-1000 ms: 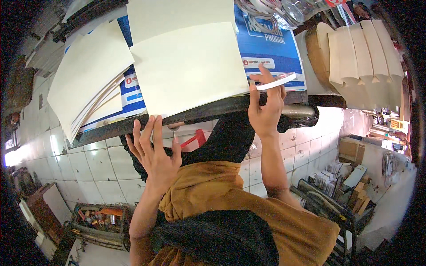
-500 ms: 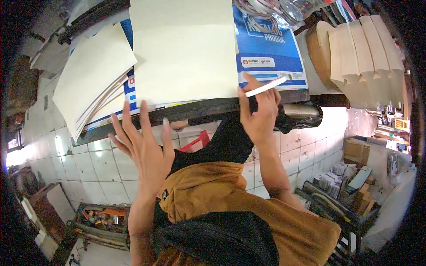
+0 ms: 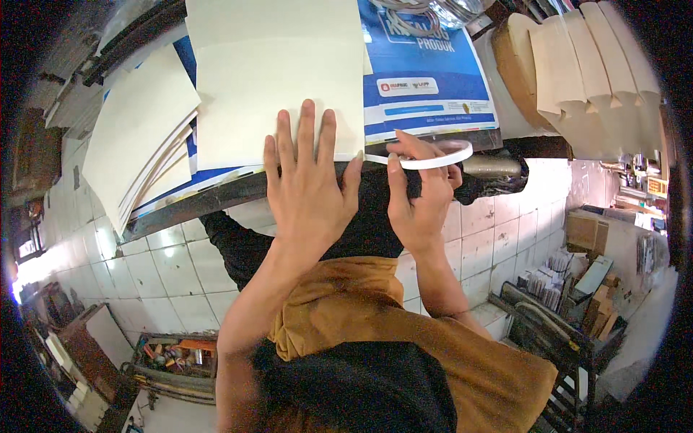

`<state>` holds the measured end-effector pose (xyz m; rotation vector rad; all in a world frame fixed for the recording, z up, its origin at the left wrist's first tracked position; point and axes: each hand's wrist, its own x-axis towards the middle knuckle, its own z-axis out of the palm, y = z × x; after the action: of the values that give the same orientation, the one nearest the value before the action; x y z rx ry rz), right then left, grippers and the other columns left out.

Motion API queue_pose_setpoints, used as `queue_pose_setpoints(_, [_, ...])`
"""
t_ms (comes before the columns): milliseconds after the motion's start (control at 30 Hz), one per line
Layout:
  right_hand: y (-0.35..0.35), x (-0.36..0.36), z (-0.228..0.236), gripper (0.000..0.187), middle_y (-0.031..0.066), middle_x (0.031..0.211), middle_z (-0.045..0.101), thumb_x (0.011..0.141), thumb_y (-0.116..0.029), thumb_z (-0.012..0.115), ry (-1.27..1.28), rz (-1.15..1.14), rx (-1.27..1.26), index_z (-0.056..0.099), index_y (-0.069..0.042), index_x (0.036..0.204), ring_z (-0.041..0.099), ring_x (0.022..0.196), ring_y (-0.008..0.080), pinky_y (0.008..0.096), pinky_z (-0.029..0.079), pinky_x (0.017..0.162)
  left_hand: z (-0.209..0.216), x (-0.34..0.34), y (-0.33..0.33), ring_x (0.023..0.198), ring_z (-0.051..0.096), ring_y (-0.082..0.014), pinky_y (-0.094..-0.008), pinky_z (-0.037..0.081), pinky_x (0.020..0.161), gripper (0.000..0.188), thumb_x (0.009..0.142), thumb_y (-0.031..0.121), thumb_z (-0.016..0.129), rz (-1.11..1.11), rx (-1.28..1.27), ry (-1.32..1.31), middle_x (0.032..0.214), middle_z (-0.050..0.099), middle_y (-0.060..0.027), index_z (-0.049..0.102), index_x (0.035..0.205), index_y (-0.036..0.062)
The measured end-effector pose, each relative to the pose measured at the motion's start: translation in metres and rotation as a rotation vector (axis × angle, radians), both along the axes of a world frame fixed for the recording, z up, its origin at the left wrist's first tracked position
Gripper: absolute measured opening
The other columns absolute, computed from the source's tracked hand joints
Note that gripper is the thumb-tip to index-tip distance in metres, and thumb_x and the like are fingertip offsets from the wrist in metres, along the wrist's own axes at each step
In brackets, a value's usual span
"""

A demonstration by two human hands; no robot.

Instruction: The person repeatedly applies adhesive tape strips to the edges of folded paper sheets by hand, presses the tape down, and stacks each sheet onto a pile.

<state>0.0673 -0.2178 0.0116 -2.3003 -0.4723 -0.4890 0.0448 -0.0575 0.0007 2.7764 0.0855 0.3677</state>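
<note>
head view: your left hand [image 3: 307, 191] lies flat, fingers spread, on the near edge of the cream board [image 3: 278, 86], likely pinning it to the surface [image 3: 216, 195] so it won't slide. your right hand [image 3: 419, 198], just right of the board's near corner, has its grip closed on a white tape roll [image 3: 437, 155], with a strip reaching toward that corner. left of the board, more cream sheets [image 3: 137, 137] lie stacked. well below the board, a floor tray [image 3: 173, 357] holds small tools, too blurred to name.

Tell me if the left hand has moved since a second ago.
Yes. The left hand went up from below the table edge onto the cream sheet.
</note>
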Motion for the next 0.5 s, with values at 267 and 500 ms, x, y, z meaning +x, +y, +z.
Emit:
queue_pose_setpoints(267, [0.004,0.000,-0.002,0.015,0.0048,0.099,0.073,0.090,-0.008,0.072,-0.034,-0.018,0.030,0.072,-0.009,0.105,0.066,0.104,0.0249,0.0390,0.038,0.097,0.002,0.001,0.000,0.153,0.026,-0.0411,-0.0593,0.022,0.122,0.064,0.099,0.043,0.059,-0.003,-0.025,0.025,0.165,0.033,-0.0133,0.047,0.152,0.0106])
queue_pose_setpoints(500, [-0.025,-0.033,0.010,0.024,0.0054,0.103,0.066,0.087,-0.011,0.072,-0.275,0.049,0.226,0.061,-0.016,0.107,0.066,0.108,0.0304,0.0468,0.044,0.097,0.004,-0.003,0.001,0.153,0.025,-0.0419,-0.0599,0.022,0.122,0.072,0.097,0.052,0.060,-0.039,-0.028,0.036,0.165,0.033,-0.0135,0.045,0.154,0.0100])
